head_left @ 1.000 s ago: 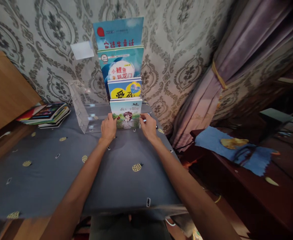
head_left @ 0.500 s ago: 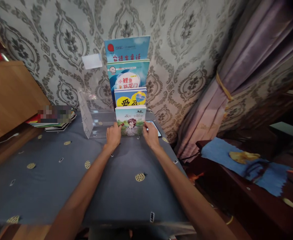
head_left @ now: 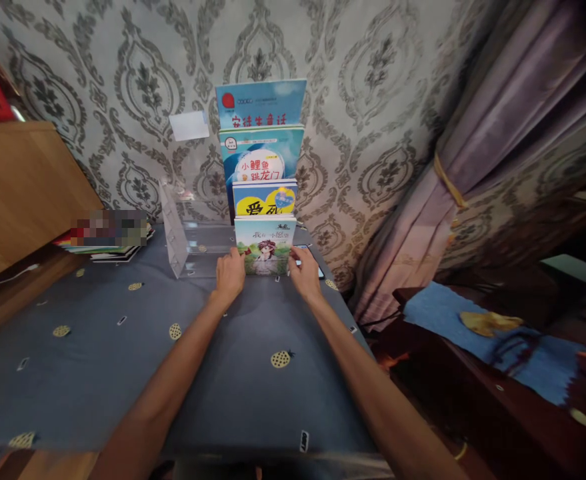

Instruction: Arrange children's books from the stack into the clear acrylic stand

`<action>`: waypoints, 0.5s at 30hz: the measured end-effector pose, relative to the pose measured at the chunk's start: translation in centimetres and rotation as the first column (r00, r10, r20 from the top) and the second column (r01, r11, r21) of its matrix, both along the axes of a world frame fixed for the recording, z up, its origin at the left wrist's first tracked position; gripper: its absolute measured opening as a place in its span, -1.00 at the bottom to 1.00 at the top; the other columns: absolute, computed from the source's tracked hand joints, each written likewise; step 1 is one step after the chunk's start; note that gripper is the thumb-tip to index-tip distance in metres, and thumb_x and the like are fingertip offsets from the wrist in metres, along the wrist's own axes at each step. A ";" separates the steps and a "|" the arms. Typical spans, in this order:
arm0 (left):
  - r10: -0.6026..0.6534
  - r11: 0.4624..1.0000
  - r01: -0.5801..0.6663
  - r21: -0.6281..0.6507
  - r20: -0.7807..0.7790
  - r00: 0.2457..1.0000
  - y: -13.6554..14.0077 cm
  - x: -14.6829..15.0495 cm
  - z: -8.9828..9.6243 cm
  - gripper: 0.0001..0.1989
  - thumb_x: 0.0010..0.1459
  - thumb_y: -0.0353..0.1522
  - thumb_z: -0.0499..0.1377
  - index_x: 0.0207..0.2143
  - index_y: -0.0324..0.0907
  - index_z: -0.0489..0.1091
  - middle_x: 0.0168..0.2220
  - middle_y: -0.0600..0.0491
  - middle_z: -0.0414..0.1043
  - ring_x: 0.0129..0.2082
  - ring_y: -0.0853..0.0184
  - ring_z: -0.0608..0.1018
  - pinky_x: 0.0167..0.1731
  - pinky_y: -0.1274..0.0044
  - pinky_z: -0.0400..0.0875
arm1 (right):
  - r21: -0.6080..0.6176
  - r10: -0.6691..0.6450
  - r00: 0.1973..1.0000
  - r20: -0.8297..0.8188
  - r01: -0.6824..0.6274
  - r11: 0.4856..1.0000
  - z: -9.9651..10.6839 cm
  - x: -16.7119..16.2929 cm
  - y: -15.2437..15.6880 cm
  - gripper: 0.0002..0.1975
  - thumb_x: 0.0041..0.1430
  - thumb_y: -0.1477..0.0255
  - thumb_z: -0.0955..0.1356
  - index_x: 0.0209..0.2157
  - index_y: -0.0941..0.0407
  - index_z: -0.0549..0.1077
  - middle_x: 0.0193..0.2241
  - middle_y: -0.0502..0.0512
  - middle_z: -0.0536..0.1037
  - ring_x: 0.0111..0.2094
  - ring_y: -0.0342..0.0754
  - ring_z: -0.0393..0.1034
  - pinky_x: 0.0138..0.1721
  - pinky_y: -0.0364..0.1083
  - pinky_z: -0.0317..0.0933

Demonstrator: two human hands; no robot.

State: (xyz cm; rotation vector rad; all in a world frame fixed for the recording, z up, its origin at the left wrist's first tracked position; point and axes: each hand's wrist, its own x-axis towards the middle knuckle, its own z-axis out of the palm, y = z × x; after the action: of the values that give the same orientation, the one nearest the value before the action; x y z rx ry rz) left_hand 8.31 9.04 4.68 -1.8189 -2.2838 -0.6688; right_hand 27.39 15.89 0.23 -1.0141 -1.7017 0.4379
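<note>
A small picture book [head_left: 265,250] with a cartoon child on its cover stands upright at the front of a tiered clear acrylic rack [head_left: 173,230]. My left hand [head_left: 231,273] is closed at the book's left edge. At its right edge my right hand [head_left: 303,272] is closed too, thumb and fingers against the cover's side. Behind it rise a yellow and blue book [head_left: 264,199], a teal book [head_left: 260,157] with a white oval, and a light blue book [head_left: 263,103] tallest at the back. The rack's left part holds no books.
Behind the right hand lies a phone [head_left: 317,263]. A stack of books [head_left: 107,250] sits at the left beside a wooden cabinet [head_left: 27,193]. A patterned wall backs the cloth-covered table [head_left: 123,360]. On the right are a curtain [head_left: 423,200] and a blue cloth [head_left: 443,310].
The view has shifted slightly, so the books and rack appear a little lower and to the right. Both hands stay at the front book's sides.
</note>
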 end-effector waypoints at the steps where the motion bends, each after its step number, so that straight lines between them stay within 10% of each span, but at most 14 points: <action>1: 0.002 1.000 -0.002 0.001 -0.008 1.000 0.0 0.0 -0.1 -0.75 0.42 -0.33 -0.05 -0.10 -0.25 0.37 -0.21 -0.24 0.59 -0.17 0.09 0.63 -0.16 0.39 0.37 | 0.001 -0.001 1.000 -0.002 0.001 1.000 0.0 0.0 0.0 -0.63 0.16 0.47 0.23 -0.05 0.07 0.51 -0.22 0.19 0.50 -0.17 0.13 0.43 -0.20 0.09 0.40; 15: 0.001 1.000 -0.001 0.017 0.018 1.000 0.2 -0.2 -0.5 -0.77 0.40 -0.34 -0.02 -0.09 -0.26 0.37 -0.19 -0.25 0.59 -0.16 0.08 0.62 -0.15 0.38 0.37 | 0.001 0.004 1.000 -0.021 -0.004 1.000 0.0 -0.1 -0.2 -0.63 0.15 0.49 0.24 -0.03 0.10 0.52 -0.22 0.22 0.51 -0.18 0.14 0.43 -0.17 0.11 0.40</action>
State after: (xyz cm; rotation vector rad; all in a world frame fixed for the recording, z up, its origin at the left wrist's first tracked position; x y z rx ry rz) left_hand 8.14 9.26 4.14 -1.8118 -2.2826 -0.7053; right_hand 27.30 15.71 0.25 -1.0022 -1.6857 0.4493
